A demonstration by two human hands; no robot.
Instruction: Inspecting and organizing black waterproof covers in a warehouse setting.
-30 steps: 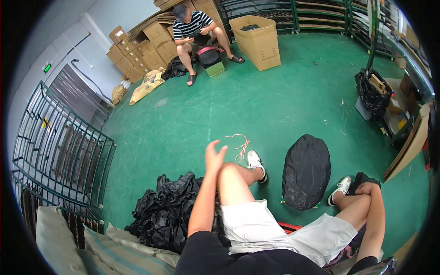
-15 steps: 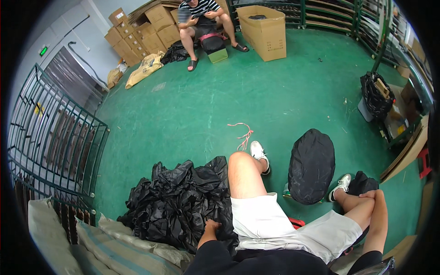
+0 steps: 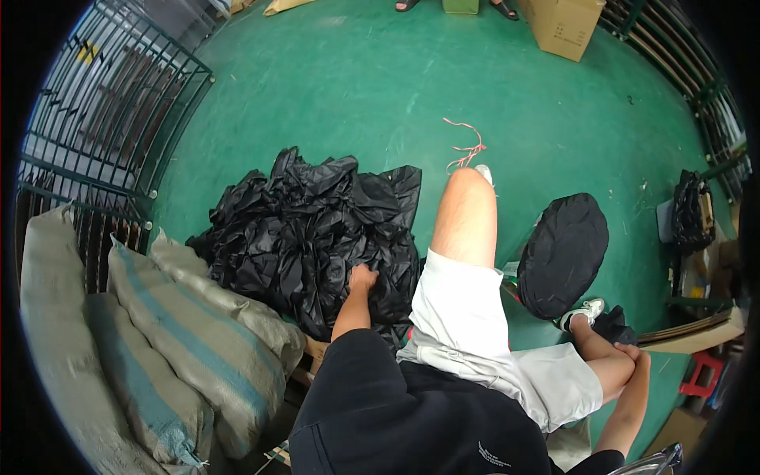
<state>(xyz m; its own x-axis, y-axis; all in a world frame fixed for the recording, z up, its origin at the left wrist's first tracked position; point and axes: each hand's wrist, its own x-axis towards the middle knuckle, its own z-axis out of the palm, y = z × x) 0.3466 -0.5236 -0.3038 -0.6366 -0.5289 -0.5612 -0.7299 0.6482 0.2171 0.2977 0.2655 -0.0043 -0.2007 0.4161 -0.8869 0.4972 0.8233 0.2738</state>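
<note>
A heap of crumpled black plastic sheeting or bags (image 3: pixel 309 229) lies on the floor at my left. My left hand (image 3: pixel 362 279) reaches into its near right part, with curled fingers closed on a fold of the plastic; the fingertips are partly hidden. My right hand (image 3: pixel 630 353) rests over my right knee with its fingers laid across it, and no held thing shows. Just beyond those fingers is a bunched black cloth (image 3: pixel 614 326) beside my shoe. Between my legs stands a rounded, black-covered bundle (image 3: pixel 563 256), touched by neither hand.
Stuffed woven sacks (image 3: pixel 186 332) stand at the left, below a green metal rack (image 3: pixel 119 103). Pink string (image 3: pixel 467 147) lies ahead. A cardboard box (image 3: pixel 558 28) stands far off near a person's feet. At right are a black-lined bin (image 3: pixel 690 212) and a red stool (image 3: pixel 700 374).
My view has tilted downward, so the seated person is now mostly out of it. My left hand stays at the black plastic and my right hand at my knee.
</note>
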